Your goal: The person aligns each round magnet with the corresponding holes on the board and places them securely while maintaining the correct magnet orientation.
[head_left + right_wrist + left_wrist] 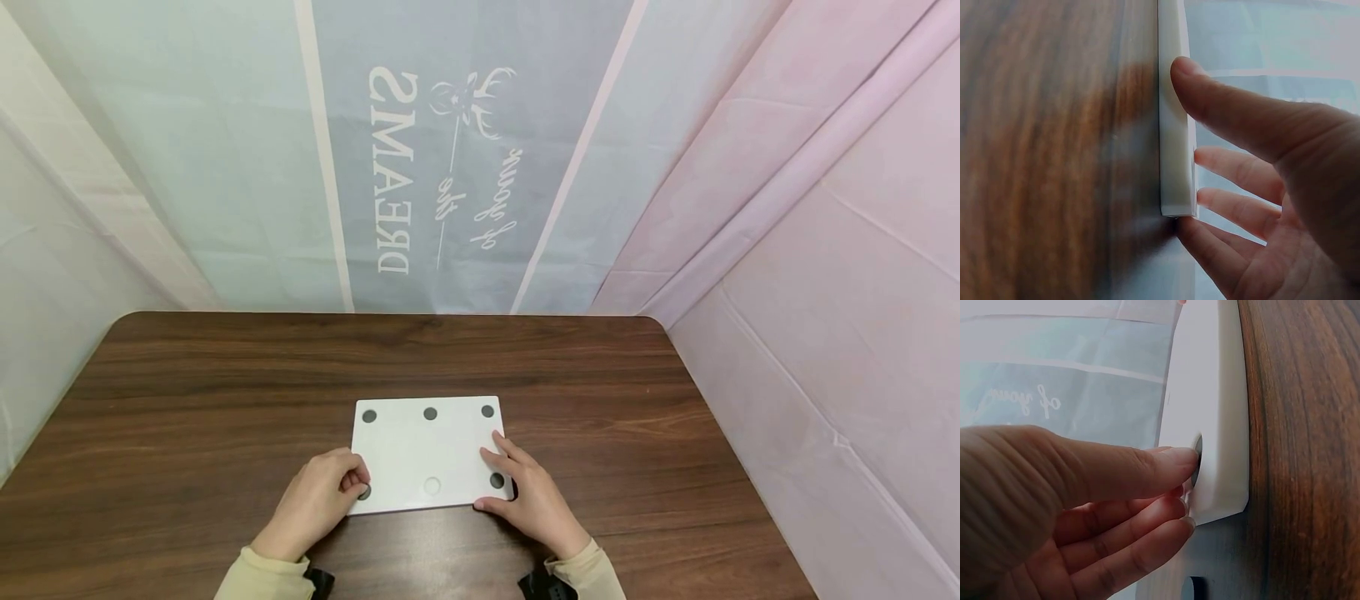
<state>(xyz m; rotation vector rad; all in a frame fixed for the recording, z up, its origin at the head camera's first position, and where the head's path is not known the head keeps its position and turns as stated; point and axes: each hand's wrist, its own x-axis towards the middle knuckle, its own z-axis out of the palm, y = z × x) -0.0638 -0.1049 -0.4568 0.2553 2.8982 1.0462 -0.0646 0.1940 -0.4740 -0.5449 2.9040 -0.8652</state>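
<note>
A flat white rectangular board (pixel 405 450) lies on the table. Dark round discs sit in its round recesses, such as the disc (pixel 430 413) at the far middle; the near-middle round recess (pixel 432 486) shows white. At the near-left corner my left hand (pixel 318 500) has thumb and bent fingers at a dark disc (pixel 1197 461), pinching it at its recess. Spread over the near-right corner, my right hand (pixel 534 498) touches the board, its thumb (pixel 1188 75) against the near edge and other fingers on the top and right side. A dark disc (pixel 497 481) shows between them.
The brown wood-grain table (pixel 225 400) surrounds the board. Beside the board's left end, a small dark round piece (pixel 1192 589) shows in the left wrist view. Printed cloth (pixel 450 167) hangs behind the table, and pale cloth (pixel 825 333) hangs at the right.
</note>
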